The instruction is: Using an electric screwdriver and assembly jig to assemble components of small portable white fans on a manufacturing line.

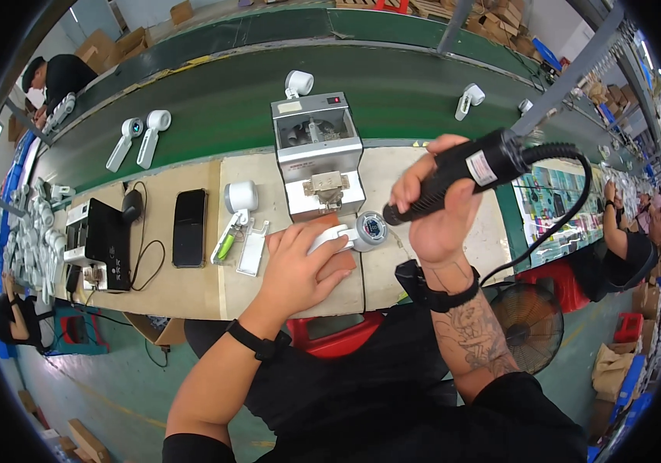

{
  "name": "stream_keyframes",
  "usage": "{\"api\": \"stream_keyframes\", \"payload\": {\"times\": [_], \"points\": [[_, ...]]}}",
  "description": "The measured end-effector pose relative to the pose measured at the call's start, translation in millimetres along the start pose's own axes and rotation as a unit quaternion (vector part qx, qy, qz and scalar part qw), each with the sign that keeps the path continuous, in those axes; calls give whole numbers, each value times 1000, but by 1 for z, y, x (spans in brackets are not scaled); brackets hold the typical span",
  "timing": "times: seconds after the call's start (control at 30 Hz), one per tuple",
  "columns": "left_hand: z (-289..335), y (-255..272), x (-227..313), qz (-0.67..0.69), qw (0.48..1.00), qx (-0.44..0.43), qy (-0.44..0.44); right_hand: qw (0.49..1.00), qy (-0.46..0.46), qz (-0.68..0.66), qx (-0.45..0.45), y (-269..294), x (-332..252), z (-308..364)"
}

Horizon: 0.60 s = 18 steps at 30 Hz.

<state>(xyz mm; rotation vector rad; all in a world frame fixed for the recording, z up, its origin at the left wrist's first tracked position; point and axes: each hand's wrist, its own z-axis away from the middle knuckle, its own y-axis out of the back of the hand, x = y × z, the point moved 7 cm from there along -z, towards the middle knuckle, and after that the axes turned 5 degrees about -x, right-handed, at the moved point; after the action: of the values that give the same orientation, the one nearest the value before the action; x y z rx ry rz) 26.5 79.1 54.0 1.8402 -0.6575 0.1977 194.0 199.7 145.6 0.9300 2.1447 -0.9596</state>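
My left hand [293, 266] is closed on the handle of a white handheld fan [332, 238], holding it down on an orange-brown pad [338, 262]. The fan's round head shows a dark circuit face turned up. In my right hand [442, 208] is a black corded electric screwdriver [462, 174], tilted, its nose close beside the fan head; whether they touch I cannot tell. Left of my left hand lies an opened handheld fan [241, 197] with a green battery [226, 245] in its handle. Beside it is a loose white handle cover [252, 248].
A grey screw feeder [319, 147] stands behind my hands. Leftward are a black phone [190, 229], a black screw feeder [106, 243] and piled white fan parts [33, 231]. Several fans rest on the green conveyor [215, 108]. The screwdriver's cord [577, 208] loops at right; co-workers sit both sides.
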Motion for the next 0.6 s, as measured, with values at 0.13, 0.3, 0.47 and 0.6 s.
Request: {"api": "stream_keyframes", "payload": {"times": [0.13, 0.3, 0.47, 0.6], "points": [[1, 2, -4, 14, 1000, 0, -5, 999, 18, -35, -23, -24, 24, -17], [3, 3, -7, 13, 1000, 0, 8, 998, -3, -45, -33, -46, 56, -22], [-3, 3, -14, 40, 998, -35, -32, 999, 1, -32, -39, -51, 60, -22], [-8, 1, -23, 51, 995, -77, -35, 998, -6, -52, -36, -49, 62, -25]]}}
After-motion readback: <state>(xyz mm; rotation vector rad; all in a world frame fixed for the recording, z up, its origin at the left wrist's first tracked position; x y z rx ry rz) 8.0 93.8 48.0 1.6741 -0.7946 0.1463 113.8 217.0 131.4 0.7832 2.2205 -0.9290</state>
